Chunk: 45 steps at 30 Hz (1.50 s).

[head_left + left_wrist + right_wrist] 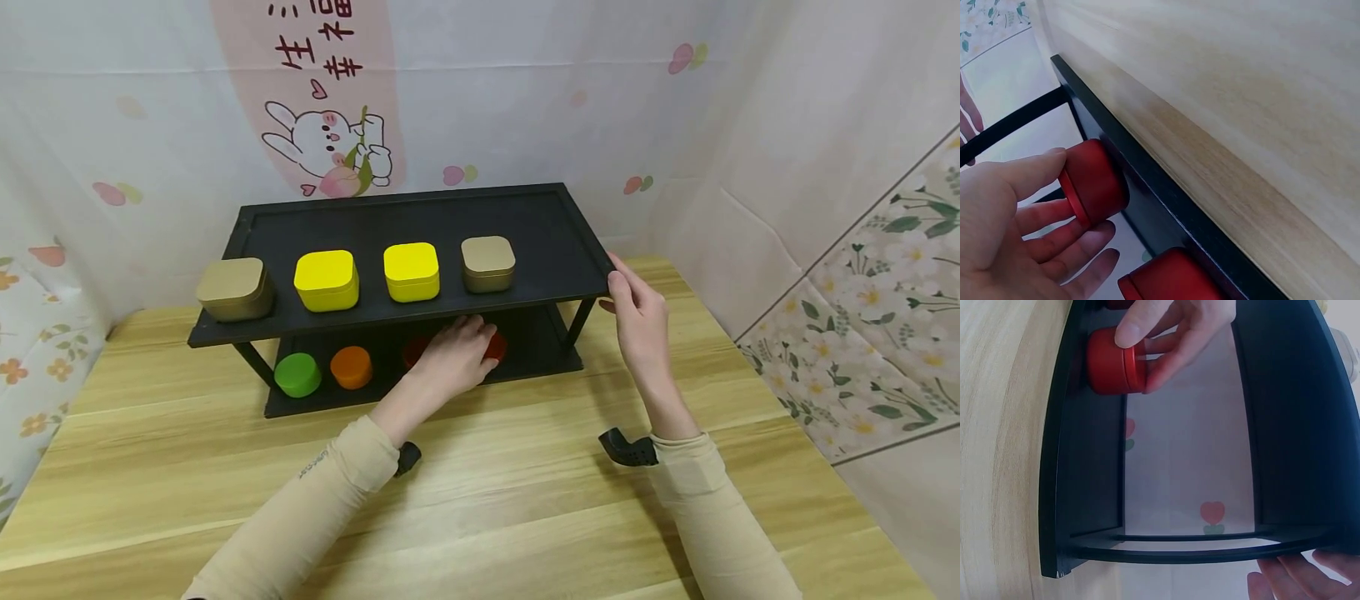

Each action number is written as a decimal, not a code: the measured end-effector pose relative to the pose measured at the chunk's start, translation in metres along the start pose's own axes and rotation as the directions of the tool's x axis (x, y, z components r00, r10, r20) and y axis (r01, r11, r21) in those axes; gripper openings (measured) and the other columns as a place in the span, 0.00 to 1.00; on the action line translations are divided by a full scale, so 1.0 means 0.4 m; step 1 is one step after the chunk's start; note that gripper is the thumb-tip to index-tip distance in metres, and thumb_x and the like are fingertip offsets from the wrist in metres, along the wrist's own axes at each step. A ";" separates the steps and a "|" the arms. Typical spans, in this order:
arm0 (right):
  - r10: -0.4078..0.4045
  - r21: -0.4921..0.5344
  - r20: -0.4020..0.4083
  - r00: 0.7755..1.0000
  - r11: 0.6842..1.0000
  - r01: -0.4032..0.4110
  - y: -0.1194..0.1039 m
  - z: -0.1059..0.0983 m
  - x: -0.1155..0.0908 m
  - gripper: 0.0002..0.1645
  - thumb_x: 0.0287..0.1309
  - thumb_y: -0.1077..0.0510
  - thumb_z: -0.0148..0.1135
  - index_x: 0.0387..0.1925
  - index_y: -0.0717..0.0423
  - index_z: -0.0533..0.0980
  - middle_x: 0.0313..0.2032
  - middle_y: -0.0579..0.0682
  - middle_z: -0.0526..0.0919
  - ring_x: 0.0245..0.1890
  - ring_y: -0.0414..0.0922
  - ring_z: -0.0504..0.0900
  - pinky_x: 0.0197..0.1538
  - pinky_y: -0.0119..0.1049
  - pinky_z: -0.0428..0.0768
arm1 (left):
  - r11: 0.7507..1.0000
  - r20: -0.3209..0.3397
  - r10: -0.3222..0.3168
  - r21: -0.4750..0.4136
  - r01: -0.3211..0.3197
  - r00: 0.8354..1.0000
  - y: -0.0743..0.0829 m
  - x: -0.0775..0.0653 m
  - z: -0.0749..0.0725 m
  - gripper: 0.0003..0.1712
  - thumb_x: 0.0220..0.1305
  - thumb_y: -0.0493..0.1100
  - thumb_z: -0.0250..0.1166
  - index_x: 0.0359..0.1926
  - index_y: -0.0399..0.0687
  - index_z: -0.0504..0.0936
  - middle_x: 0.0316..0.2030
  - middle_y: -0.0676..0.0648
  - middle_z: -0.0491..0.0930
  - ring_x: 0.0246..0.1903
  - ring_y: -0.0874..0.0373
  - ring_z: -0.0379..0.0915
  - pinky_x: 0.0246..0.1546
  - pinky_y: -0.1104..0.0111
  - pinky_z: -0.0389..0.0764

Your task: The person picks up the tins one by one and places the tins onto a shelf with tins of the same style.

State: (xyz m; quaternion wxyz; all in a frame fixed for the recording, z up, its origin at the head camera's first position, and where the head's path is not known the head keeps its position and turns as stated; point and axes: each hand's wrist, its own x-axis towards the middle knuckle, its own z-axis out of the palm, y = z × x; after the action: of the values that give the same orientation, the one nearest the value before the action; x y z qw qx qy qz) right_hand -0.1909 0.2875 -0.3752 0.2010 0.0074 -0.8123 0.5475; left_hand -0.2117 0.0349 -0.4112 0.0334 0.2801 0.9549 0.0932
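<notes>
My left hand (pixel 453 354) reaches in below the top board of a black two-tier shelf (pixel 420 218). Its thumb and fingers hold a round red tin (pixel 1097 181) on the lower board (pixel 536 350), the thumb lying at the lid in the right wrist view. A second red tin (pixel 1172 278) stands beside it, partly covered by the hand in the head view. At the shelf's right end, my right hand (pixel 641 317) grips the edge of the top board, thumb at the front corner and other fingers partly hidden behind the edge.
Along the top board stand two yellow square tins (pixel 327 282) (pixel 412 273) between two tan ones (pixel 236 290) (pixel 488 265). A green tin (pixel 297 375) and an orange tin (pixel 351 367) occupy the lower board's left. Slim legs (pixel 579 323) join the boards on a wooden table (pixel 480 500).
</notes>
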 end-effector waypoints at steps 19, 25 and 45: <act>-0.016 0.011 -0.005 1.000 1.000 0.016 -0.010 0.008 -0.003 0.25 0.78 0.42 0.47 0.70 0.39 0.74 0.68 0.47 0.79 0.55 0.29 0.82 0.51 0.19 0.82 | 0.998 0.034 -0.019 0.053 0.017 0.999 -0.012 -0.002 0.000 0.32 0.73 0.55 0.63 0.70 0.44 0.73 0.63 0.42 0.77 0.66 0.45 0.71 0.72 0.49 0.71; -0.012 -0.009 0.001 1.000 1.000 0.012 -0.010 0.015 -0.002 0.26 0.78 0.40 0.47 0.70 0.38 0.73 0.68 0.47 0.78 0.57 0.33 0.82 0.51 0.20 0.82 | 0.998 0.021 -0.024 0.063 0.023 0.999 -0.017 -0.008 -0.001 0.33 0.72 0.55 0.64 0.71 0.45 0.73 0.64 0.43 0.76 0.66 0.46 0.70 0.72 0.50 0.70; -0.013 0.011 -0.027 1.000 1.000 0.013 0.000 0.007 -0.003 0.25 0.79 0.43 0.47 0.69 0.40 0.75 0.68 0.47 0.78 0.57 0.32 0.82 0.53 0.26 0.85 | 0.986 -0.180 0.133 0.128 -0.111 0.975 -0.045 -0.085 -0.021 0.31 0.69 0.54 0.69 0.69 0.49 0.76 0.64 0.44 0.78 0.65 0.45 0.73 0.71 0.51 0.72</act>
State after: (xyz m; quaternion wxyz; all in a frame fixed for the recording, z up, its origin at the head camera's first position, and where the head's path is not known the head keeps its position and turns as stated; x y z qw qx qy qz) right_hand -0.1908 0.2847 -0.3764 0.2155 0.0064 -0.8064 0.5506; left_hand -0.1934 0.0004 -0.4060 -0.0792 0.3297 0.9385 0.0650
